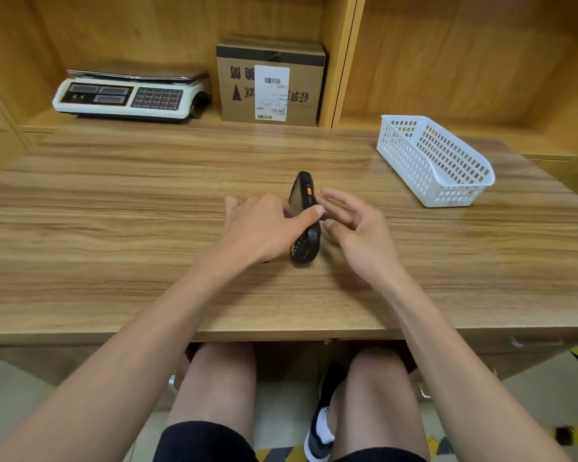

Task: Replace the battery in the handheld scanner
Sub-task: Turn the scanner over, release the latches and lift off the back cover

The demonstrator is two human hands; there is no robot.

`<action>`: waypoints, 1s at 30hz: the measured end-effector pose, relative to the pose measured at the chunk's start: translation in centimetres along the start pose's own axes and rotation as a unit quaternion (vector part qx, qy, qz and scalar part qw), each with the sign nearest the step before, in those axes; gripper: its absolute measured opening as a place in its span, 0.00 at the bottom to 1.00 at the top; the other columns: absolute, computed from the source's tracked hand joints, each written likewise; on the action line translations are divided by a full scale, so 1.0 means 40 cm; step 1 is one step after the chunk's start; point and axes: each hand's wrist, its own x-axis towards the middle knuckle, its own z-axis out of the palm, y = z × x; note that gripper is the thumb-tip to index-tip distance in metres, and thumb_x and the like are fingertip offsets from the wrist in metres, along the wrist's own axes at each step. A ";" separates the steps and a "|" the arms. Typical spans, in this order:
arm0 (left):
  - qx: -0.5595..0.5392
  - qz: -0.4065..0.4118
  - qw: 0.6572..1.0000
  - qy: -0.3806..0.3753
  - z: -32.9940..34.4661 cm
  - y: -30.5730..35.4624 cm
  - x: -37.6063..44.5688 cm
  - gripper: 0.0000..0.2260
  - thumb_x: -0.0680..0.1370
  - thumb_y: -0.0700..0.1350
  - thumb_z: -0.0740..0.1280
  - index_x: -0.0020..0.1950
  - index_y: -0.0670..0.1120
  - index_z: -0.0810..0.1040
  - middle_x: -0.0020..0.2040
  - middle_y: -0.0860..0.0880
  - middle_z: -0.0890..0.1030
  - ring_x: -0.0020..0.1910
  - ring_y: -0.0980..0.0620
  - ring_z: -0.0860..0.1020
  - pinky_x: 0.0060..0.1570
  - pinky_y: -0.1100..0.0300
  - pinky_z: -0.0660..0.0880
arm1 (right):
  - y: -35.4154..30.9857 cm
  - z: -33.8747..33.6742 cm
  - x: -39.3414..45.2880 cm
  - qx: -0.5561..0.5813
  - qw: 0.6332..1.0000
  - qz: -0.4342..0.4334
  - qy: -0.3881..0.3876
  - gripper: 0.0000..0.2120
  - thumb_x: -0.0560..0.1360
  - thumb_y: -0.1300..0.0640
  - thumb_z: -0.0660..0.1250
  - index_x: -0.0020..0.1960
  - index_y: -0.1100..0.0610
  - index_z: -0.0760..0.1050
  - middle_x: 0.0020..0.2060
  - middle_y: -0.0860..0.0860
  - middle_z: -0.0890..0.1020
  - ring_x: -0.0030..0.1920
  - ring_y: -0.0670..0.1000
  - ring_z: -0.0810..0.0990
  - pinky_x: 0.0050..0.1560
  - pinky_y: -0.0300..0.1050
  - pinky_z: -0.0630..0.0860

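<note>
— Black scanner (303, 217) stands on its edge mid-counter (114, 228), nearer the front edge. Why?

— Left hand (264, 228) clamps it, thumb across, probably to expose the back cover. Right hand (354, 228) hovers beside it, fingers spread, gripping nothing.

— And the white basket (447, 168)?

— Far right corner; looks empty.

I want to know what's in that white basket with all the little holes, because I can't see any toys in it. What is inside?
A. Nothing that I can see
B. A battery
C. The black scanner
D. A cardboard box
A. The white basket shows only its own bare floor and holed walls; the scanner stands on edge on the table, held by the left hand.
</note>
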 end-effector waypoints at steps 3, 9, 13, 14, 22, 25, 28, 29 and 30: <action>-0.050 -0.018 0.998 -0.022 -0.004 -0.015 0.009 0.28 0.74 0.71 0.52 0.42 0.55 0.85 0.32 0.54 0.83 0.43 0.54 0.78 0.52 0.49 0.63 | 0.000 0.008 0.004 -0.002 1.000 -0.008 -0.015 0.27 0.77 0.72 0.63 0.69 0.48 0.73 0.63 0.43 0.81 0.63 0.42 0.79 0.64 0.44 0.75; -0.147 -0.057 0.987 -0.041 -0.022 -0.026 0.011 0.19 0.75 0.61 0.61 0.44 0.50 0.86 0.37 0.54 0.85 0.43 0.52 0.80 0.55 0.50 0.68 | -0.007 0.034 0.013 -0.063 0.997 0.001 -0.045 0.22 0.78 0.59 0.69 0.71 0.47 0.71 0.65 0.45 0.79 0.67 0.44 0.75 0.68 0.42 0.70; -0.234 -0.068 0.968 -0.057 -0.036 -0.033 0.008 0.16 0.75 0.55 0.64 0.41 0.45 0.86 0.32 0.50 0.83 0.34 0.49 0.78 0.51 0.46 0.75 | 0.001 0.045 0.020 -0.120 0.991 0.004 -0.051 0.21 0.79 0.52 0.67 0.71 0.51 0.73 0.65 0.48 0.80 0.66 0.43 0.76 0.68 0.44 0.71; -0.258 -0.071 0.961 -0.066 -0.039 -0.032 0.007 0.14 0.76 0.52 0.65 0.41 0.46 0.86 0.35 0.48 0.85 0.36 0.47 0.81 0.51 0.46 0.76 | 0.005 0.045 0.022 -0.131 0.990 0.006 -0.047 0.21 0.79 0.51 0.67 0.71 0.53 0.73 0.65 0.48 0.80 0.66 0.43 0.76 0.68 0.45 0.71; -0.411 -0.072 0.903 -0.105 -0.029 0.005 -0.002 0.09 0.80 0.43 0.67 0.42 0.51 0.84 0.37 0.61 0.86 0.38 0.73 0.79 0.41 0.74 0.68 | 0.006 0.000 0.005 -0.059 0.996 0.005 0.064 0.22 0.75 0.47 0.70 0.69 0.46 0.75 0.55 0.42 0.85 0.52 0.39 0.83 0.60 0.46 0.79; -0.463 -0.063 0.879 -0.096 -0.014 0.036 -0.005 0.08 0.80 0.40 0.66 0.48 0.46 0.85 0.42 0.54 0.87 0.36 0.70 0.81 0.36 0.77 0.70 | 0.007 -0.032 0.000 0.040 0.996 0.032 0.069 0.23 0.75 0.57 0.73 0.68 0.48 0.73 0.51 0.41 0.84 0.48 0.35 0.83 0.56 0.39 0.79; -0.496 -0.082 0.862 -0.067 -0.001 0.062 -0.014 0.08 0.79 0.39 0.68 0.57 0.44 0.81 0.42 0.50 0.87 0.36 0.62 0.83 0.33 0.75 0.73 | 0.026 -0.062 -0.001 0.117 0.989 0.070 0.059 0.20 0.74 0.62 0.73 0.64 0.50 0.76 0.54 0.49 0.86 0.54 0.46 0.85 0.60 0.53 0.80; -0.495 -0.086 0.862 -0.063 0.007 0.065 -0.012 0.10 0.78 0.39 0.69 0.59 0.46 0.80 0.42 0.48 0.88 0.38 0.57 0.84 0.35 0.71 0.75 | 0.033 -0.072 -0.002 0.116 0.988 0.076 0.061 0.20 0.74 0.62 0.73 0.64 0.50 0.77 0.54 0.49 0.86 0.54 0.47 0.85 0.60 0.54 0.80; -0.486 -0.086 0.867 -0.064 0.014 0.070 -0.013 0.12 0.78 0.40 0.70 0.61 0.47 0.79 0.43 0.48 0.88 0.41 0.53 0.84 0.36 0.68 0.75 | 0.038 -0.079 -0.005 0.116 0.988 0.081 0.064 0.21 0.73 0.62 0.74 0.64 0.51 0.78 0.54 0.49 0.86 0.55 0.47 0.85 0.61 0.54 0.79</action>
